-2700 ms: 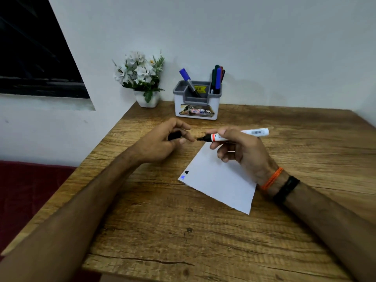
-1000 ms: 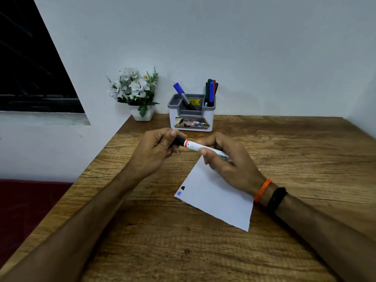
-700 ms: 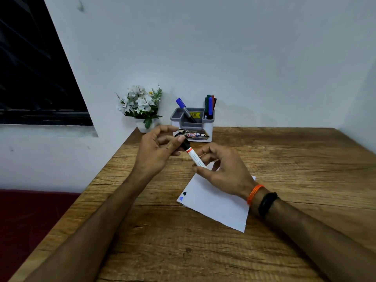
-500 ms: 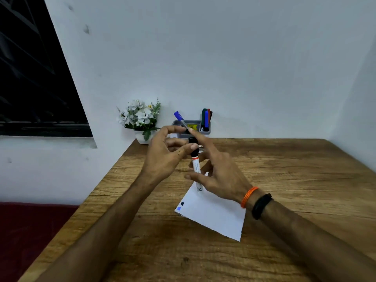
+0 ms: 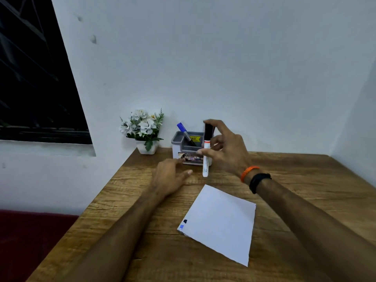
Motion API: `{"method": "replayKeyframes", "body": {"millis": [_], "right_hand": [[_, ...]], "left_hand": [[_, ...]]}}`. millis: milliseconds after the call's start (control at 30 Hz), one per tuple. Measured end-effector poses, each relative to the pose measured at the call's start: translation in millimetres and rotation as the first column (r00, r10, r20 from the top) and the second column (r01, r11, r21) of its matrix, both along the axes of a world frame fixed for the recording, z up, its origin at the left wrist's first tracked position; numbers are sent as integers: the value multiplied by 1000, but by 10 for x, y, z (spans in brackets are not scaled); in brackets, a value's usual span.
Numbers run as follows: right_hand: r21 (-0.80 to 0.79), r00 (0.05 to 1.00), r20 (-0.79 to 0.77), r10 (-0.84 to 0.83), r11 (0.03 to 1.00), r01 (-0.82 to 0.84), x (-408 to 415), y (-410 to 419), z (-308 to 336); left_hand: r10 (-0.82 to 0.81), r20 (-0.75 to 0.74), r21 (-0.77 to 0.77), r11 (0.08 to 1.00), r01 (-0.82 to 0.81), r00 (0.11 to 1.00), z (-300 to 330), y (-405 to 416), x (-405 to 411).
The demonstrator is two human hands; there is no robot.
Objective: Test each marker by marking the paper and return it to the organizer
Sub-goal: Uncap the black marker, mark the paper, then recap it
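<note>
Head view gives me the wooden bench (image 5: 284,180) first, running back to a white wall, with my two arms reaching in from the near edge. On it lies the white paper (image 5: 221,222), turned corner-on to me, with a black mark and a blue mark at its left corner. Behind it, against the wall, stands the grey and white organizer (image 5: 188,148), a blue-capped marker (image 5: 183,130) leaning left in its open compartment, and a small pot of white flowers (image 5: 143,129) just to its left. My right hand (image 5: 225,151) is raised in front of the organizer, thumb and fingers pinching the marker (image 5: 207,151): its long axis is vertical, black cap on and pointing up, white barrel end hanging down above the bench, left of my palm. My left hand (image 5: 169,179) sits lower and to the left, fingers relaxed and spread, holding nothing, near the organizer's base; whether it touches the bench I cannot tell.
</note>
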State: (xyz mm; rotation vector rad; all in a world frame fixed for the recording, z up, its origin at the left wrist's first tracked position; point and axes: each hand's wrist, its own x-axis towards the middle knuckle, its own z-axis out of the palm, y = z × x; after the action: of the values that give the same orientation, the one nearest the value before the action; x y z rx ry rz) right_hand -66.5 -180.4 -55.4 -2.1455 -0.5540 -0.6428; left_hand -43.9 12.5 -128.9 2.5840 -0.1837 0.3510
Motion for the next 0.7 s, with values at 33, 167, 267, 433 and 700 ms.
{"method": "replayKeyframes", "body": {"millis": [33,167,267,433,700], "right_hand": [[11,1000,11,-5,1000,5,85,26,30],[17,996,80,-37,999,36,412,165,133],[25,992,107,-64,998,61,644,299,192],[-11,983,140,-121,992,124,965,483,203],[-190,983,21,-183,964,184,1146,602,158]], "left_hand": [[2,-7,75,997,-2,1000,-66,13,63],[-15,-20,194,981,18,1000,-203,56,181],[-20,2,213,977,19,1000,-229,59,195],[-18,12,214,977,15,1000,-253,74,192],[-10,1,220,976,10,1000,-247,72,178]]}}
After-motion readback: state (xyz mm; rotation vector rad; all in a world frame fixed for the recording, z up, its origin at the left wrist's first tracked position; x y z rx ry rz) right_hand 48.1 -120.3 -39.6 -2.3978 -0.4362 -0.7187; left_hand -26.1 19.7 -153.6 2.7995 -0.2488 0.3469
